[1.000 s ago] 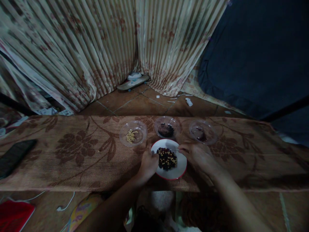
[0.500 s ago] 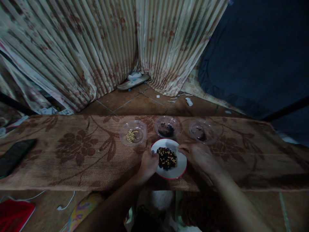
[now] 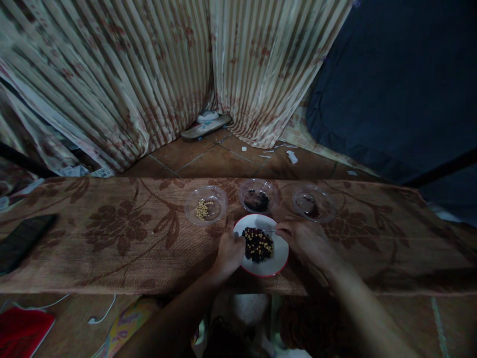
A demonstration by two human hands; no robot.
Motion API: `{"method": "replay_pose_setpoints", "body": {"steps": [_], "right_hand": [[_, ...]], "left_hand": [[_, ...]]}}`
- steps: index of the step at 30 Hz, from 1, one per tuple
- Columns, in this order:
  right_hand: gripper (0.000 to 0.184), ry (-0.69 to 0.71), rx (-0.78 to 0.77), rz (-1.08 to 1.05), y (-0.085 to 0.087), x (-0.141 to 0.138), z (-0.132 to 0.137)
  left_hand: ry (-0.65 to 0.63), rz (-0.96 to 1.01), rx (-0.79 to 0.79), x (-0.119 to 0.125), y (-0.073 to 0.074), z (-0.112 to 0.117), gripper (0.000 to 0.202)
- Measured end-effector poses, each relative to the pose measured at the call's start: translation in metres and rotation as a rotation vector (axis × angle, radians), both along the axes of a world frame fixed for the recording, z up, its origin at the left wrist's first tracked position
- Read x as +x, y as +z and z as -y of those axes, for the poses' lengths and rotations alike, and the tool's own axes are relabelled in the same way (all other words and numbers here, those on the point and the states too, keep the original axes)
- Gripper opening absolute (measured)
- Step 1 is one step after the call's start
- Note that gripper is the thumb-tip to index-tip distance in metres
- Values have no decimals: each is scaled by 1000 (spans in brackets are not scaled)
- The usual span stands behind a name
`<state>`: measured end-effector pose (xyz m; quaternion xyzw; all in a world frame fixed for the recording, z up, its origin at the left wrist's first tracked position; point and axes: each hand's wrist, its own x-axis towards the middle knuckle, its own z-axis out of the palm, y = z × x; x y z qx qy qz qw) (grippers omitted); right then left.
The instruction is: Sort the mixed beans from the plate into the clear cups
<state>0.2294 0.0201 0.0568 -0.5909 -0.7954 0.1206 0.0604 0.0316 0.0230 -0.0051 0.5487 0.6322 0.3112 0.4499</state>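
A white plate with a red rim [image 3: 280, 256] sits on the cloth-covered table, bearing a mixed heap of yellow and dark beans [image 3: 258, 245]. My left hand [image 3: 230, 251] grips the plate's left edge, thumb over the rim. Above the plate's right side, my right hand [image 3: 301, 239] is closed on a thin metal utensil [image 3: 269, 230], whose tip points toward the heap; its exact kind is too small to tell. Behind stand three clear plastic bowls: the left bowl [image 3: 219, 211] holds yellow beans, the middle bowl [image 3: 274, 199] black ones, the right bowl [image 3: 328, 211] some dark reddish ones.
A dark phone [image 3: 28, 241] lies at the table's left end. Beyond the table, a skateboard [image 3: 206, 127] rests on the tiled floor by striped curtains [image 3: 167, 74]. A white cable [image 3: 106, 315] and a red item [image 3: 26, 330] are on the floor at lower left.
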Motion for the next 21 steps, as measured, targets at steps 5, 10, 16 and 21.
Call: {"method": "replay_pose_setpoints", "body": {"steps": [5,10,16,21], "right_hand": [[22,-12,-5,4,0,-1,1],[23,-15,-2,-2,3,-3,2],[24,-26,35,-89,3,2,3],[22,-95,57,-254,9,14,4]], "left_hand": [[5,-25,22,0,-3,0,50],[-1,-18,20,-1,-4,-1,49],[-1,-21,6,-1,-4,-1,50],[14,-17,14,-2,-6,-1,52]]}}
